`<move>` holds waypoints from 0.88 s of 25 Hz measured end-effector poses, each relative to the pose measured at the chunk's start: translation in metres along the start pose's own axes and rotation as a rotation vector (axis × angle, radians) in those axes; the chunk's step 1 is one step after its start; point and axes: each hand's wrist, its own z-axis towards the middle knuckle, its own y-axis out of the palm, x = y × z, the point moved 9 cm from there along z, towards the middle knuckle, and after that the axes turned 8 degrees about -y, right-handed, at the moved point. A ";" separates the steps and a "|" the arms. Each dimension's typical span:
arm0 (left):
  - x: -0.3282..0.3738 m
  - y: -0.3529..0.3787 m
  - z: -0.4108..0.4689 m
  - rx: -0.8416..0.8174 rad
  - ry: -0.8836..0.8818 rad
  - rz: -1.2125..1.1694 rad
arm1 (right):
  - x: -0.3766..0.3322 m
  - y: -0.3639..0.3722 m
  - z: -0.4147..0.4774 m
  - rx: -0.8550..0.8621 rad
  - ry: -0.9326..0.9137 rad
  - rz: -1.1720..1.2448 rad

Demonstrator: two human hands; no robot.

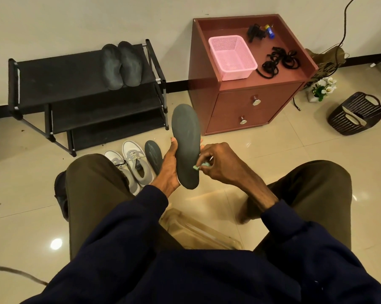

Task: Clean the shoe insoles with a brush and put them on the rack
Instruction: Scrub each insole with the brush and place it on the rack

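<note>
My left hand grips a dark grey insole by its left edge and holds it upright between my knees. My right hand pinches a small green brush whose head touches the insole's lower right part. Two more dark insoles lie side by side on the top shelf of the black shoe rack. Another insole lies on the floor next to a pair of grey sneakers.
A reddish-brown cabinet stands right of the rack and carries a pink basket and black laces. A dark woven basket and white flowers are on the floor at the right. A clear plastic stool is under me.
</note>
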 end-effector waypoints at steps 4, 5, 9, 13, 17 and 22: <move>-0.021 0.017 -0.003 -0.025 -0.062 0.150 | 0.027 -0.033 -0.001 0.336 0.055 -0.159; -0.028 0.021 -0.003 -0.051 -0.093 0.175 | 0.036 -0.043 -0.004 0.407 0.088 -0.201; -0.040 0.023 0.001 -0.116 -0.143 0.278 | 0.052 -0.067 -0.017 0.593 0.138 -0.158; -0.027 0.015 -0.001 -0.039 -0.080 0.312 | 0.014 -0.014 -0.002 0.031 0.004 0.150; -0.028 0.016 -0.002 -0.061 -0.088 0.299 | 0.028 -0.024 -0.002 0.017 0.087 0.085; -0.046 0.029 -0.007 -0.210 -0.214 0.420 | 0.073 -0.096 -0.027 0.608 0.259 -0.164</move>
